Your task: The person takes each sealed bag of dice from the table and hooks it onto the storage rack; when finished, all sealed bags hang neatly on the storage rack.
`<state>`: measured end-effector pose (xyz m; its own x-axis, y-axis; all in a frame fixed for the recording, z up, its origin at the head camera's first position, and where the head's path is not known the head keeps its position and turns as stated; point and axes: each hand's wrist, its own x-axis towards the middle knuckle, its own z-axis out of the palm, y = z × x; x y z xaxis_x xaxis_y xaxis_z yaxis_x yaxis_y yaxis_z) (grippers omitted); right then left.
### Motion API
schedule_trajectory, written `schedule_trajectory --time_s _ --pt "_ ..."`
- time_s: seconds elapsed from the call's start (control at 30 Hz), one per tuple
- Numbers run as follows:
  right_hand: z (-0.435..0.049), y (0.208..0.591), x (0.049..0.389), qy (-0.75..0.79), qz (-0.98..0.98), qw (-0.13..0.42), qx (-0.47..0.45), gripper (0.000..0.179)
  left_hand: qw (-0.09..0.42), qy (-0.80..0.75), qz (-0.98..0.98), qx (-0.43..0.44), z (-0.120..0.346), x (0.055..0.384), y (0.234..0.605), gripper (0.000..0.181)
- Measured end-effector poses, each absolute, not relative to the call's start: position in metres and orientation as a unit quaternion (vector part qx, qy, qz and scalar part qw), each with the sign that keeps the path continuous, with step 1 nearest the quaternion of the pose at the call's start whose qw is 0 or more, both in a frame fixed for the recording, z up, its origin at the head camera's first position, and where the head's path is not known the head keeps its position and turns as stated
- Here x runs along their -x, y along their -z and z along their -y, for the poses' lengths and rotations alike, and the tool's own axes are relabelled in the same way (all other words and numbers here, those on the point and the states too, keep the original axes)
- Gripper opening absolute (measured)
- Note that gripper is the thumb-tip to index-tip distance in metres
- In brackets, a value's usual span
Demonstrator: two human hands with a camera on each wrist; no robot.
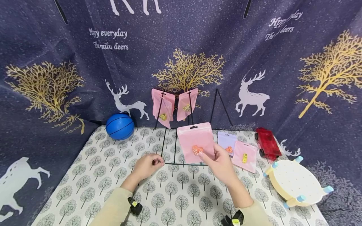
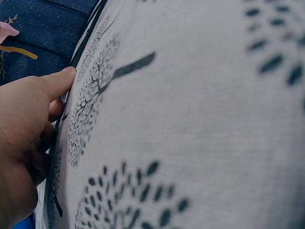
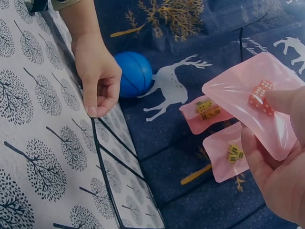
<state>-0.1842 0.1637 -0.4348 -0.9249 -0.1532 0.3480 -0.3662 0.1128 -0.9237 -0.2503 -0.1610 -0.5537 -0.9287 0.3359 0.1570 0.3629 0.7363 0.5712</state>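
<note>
Head view: right hand [image 1: 222,164] pinches one of five bags [image 1: 195,138], left hand [image 1: 146,167] one rack [image 1: 181,164].

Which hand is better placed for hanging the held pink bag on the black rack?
Probably the right hand: it holds the pink bag, while the left hand seems to pinch the black rack.

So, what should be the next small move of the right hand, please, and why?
I would probably have the right hand lift its pink bag towards the bare right prong of the black rack: the bag has a hanging slot, and two other pink bags already hang from the rack.
</note>
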Motion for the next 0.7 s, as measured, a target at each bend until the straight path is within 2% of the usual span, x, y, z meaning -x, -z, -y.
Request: schedule_trajectory --time_s 0.2,0.7 --pt "-0.158 0.435 0.190 -0.638 0.746 0.092 -0.166 0.032 0.023 0.313 0.931 0.185 0.161 0.250 0.555 0.007" --pt "-0.148 0.436 0.216 -0.642 0.752 0.082 -0.122 0.038 0.025 0.320 0.928 0.188 0.161 0.251 0.555 0.008"
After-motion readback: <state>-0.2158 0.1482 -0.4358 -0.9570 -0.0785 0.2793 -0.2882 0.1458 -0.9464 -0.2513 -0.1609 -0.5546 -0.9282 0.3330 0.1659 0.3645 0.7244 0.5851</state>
